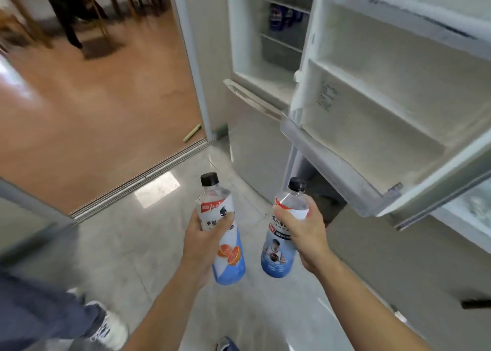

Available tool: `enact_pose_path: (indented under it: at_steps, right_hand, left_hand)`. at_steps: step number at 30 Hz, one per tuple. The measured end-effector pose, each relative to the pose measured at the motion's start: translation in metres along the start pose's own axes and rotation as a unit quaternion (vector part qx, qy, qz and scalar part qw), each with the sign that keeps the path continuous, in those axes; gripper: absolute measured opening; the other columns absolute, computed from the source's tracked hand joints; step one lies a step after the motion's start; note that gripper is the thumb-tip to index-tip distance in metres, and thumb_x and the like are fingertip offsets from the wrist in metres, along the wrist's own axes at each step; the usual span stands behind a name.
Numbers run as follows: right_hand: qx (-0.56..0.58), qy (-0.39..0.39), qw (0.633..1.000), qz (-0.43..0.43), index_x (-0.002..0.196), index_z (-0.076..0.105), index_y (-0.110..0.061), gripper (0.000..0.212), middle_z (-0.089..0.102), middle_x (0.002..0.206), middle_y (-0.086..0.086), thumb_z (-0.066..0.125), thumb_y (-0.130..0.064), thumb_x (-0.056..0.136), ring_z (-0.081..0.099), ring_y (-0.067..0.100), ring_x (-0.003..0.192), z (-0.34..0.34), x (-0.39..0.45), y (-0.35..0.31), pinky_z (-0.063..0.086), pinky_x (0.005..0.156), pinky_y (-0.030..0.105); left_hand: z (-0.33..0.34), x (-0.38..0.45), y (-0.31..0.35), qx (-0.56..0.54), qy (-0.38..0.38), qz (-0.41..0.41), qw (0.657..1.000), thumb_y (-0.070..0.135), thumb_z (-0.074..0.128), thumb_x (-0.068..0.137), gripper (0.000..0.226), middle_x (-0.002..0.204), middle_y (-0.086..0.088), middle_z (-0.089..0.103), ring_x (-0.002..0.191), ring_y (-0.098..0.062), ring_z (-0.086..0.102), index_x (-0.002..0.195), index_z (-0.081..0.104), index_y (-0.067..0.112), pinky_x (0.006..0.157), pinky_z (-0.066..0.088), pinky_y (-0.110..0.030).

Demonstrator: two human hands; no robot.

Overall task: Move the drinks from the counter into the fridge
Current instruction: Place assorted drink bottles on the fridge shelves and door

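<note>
Two bottles are being held up over the tiled floor (159, 244), one in each hand, near the open fridge (255, 58). The left hand (204, 241) is wrapping its fingers around the middle of the left bottle (224, 231), which is wearing a black cap and a white and blue label with orange slices. The right hand (303, 231) is gripping the right bottle (284, 233) just below its shoulder, fingers curled round it; this one is also showing a black cap and a blue label. Both bottles are standing close to upright, tilting slightly, and are staying apart from each other.

Far and to the right, the fridge door (385, 111) is hanging open, its white door shelves facing the camera. Inside the fridge, dark bottles (281, 16) are sitting on a far shelf, too blurred to read. On the left, a sliding track (138, 180) is dividing the tiles from a wooden floor (93, 98), where chair legs (71, 18) are showing at the far edge. At the near left, a trouser leg (39, 311) and a white shoe (111, 329) are showing.
</note>
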State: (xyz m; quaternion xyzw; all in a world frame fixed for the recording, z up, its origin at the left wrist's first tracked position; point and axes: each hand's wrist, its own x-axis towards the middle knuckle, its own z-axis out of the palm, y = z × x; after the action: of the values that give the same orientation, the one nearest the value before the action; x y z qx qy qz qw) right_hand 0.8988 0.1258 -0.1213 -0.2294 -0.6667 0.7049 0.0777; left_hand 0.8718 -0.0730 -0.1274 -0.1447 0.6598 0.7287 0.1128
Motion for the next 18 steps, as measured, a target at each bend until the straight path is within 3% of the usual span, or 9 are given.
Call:
enact_pose_path:
  at_steps: [6, 10, 14, 18]
  right_hand:
    - [-0.036, -0.018, 0.999, -0.020, 0.083, 0.058, -0.059, 0.037, 0.068, 0.086, -0.023, 0.083, -0.034, 0.071, 0.069, -0.002, 0.080, 0.079, 0.038, -0.018, 0.051, 0.053, 0.010]
    - [-0.038, 0.018, 0.999, -0.022, 0.088, 0.057, -0.058, 0.039, 0.068, 0.089, -0.024, 0.079, -0.053, 0.056, 0.068, -0.003, 0.082, 0.110, 0.086, -0.020, 0.053, 0.056, 0.014]
    - [-0.032, 0.056, 0.998, -0.020, 0.095, 0.056, -0.054, 0.047, 0.066, 0.092, -0.028, 0.079, -0.058, 0.054, 0.068, 0.000, 0.085, 0.137, 0.152, -0.027, 0.053, 0.067, 0.021]
    - [-0.012, 0.083, 0.996, -0.027, 0.093, 0.057, -0.052, 0.045, 0.067, 0.089, -0.027, 0.080, -0.056, 0.055, 0.066, -0.006, 0.081, 0.161, 0.228, -0.050, 0.052, 0.067, 0.021]
  left_hand:
    - [-0.045, 0.067, 0.025, -0.010, 0.013, -0.004, 1.000, 0.034, 0.087, 0.069, 0.045, 0.094, -0.004, 0.076, 0.086, -0.030, 0.074, 0.108, 0.065, 0.027, 0.071, 0.062, -0.044]
    - [-0.047, 0.124, 0.043, -0.004, 0.021, -0.013, 1.000, 0.050, 0.086, 0.052, 0.065, 0.098, -0.005, 0.075, 0.087, -0.029, 0.074, 0.110, 0.064, 0.029, 0.075, 0.062, -0.049]
    - [-0.032, 0.197, 0.073, 0.006, -0.011, 0.000, 1.000, 0.049, 0.088, 0.048, 0.062, 0.093, -0.004, 0.076, 0.082, -0.026, 0.075, 0.103, 0.066, 0.030, 0.069, 0.062, -0.042]
    - [-0.004, 0.278, 0.116, 0.017, -0.042, 0.015, 0.999, 0.046, 0.088, 0.052, 0.056, 0.093, -0.007, 0.076, 0.079, -0.024, 0.075, 0.100, 0.067, 0.028, 0.064, 0.059, -0.036]
